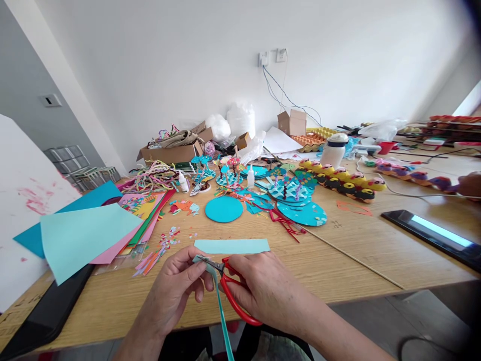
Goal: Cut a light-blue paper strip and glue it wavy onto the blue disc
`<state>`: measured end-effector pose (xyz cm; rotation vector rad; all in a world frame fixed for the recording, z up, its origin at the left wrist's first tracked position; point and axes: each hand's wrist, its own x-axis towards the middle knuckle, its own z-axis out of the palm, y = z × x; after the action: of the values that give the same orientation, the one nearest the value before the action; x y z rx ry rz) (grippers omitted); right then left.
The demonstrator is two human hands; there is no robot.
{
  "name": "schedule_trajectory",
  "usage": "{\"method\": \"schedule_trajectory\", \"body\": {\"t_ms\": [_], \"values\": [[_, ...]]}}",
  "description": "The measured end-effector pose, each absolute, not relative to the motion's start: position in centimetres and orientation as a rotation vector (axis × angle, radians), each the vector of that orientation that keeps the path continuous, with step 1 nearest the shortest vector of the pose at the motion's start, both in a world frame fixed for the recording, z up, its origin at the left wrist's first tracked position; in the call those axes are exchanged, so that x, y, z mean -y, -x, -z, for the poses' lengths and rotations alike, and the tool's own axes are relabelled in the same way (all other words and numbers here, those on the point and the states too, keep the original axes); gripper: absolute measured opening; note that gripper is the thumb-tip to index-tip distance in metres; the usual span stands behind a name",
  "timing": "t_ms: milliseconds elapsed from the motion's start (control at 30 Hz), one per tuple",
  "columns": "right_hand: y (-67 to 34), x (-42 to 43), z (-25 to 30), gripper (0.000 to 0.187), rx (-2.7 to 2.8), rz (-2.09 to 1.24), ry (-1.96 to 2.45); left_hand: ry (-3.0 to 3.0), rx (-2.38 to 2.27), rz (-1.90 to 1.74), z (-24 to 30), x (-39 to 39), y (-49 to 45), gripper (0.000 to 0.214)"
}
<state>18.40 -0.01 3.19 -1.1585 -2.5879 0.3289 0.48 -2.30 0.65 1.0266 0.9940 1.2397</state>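
L hand [176, 288]: thumb + fingers pinched tight on top end of paper strip [222, 313], at table's near edge.
R hand [265, 291]: fingers through red loops, clenched on scissors [231, 283]; blades nearly closed over strip end.
Strip, count 1: light blue, narrow, hangs down betw. both hands, below table [338, 273] edge.
Cut rect., count 1: same light-blue paper [232, 245], flat on table just beyond hands.
Teal disc [224, 209], count 1 plain; more decorated discs stacked to its right, no. not clear.
Glue bottles, count 2: one [183, 181] by the paper stack, one [250, 176] mid-table.
Sheets: light-blue sheet [80, 238] on top of fanned coloured stack, left.
Boxes, count 3: big cardboard box [171, 153] w/ brown bundle + coloured cords piled in; small box [292, 122] at wall, flaps open, contents not visible; third small box [243, 140], contents cannot tell.
Caterpillar rows, count 2: yellow/black [343, 181], purple [409, 173].
White bottle [334, 149]: count 1, upright.
Other person's hand [469, 184]: far right edge.
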Motion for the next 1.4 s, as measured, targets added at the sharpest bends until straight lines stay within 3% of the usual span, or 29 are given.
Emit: {"method": "schedule_trajectory", "body": {"t_ms": [467, 733, 867, 1167, 1400], "values": [[-18.2, -0.7, -2.7, 0.020, 2.580, -0.369, 1.156, -1.034, -1.027, -1.207, -0.6, 2.3, -0.6, 0.020], [-18.5, -1.2, -0.8, 0.025, 2.040, -1.353, 0.921, -1.096, -1.168, -1.370, -1.1, 1.6, 0.3, 0.019], [-17.9, -0.8, 0.6, 0.024, 1.792, -1.613, 0.847, -1.115, -1.213, -1.401, -1.5, 1.3, 0.8, 0.020], [-17.1, -1.1, 1.5, 0.010, 1.477, -1.737, 0.875, -1.017, -1.061, -1.527, -1.8, 0.9, 1.4, 0.019], [-16.0, -0.6, 0.7, 0.007, 1.516, -1.609, 0.891, -1.075, -1.126, -1.289, 0.4, 1.7, -1.3, 0.021]]}}
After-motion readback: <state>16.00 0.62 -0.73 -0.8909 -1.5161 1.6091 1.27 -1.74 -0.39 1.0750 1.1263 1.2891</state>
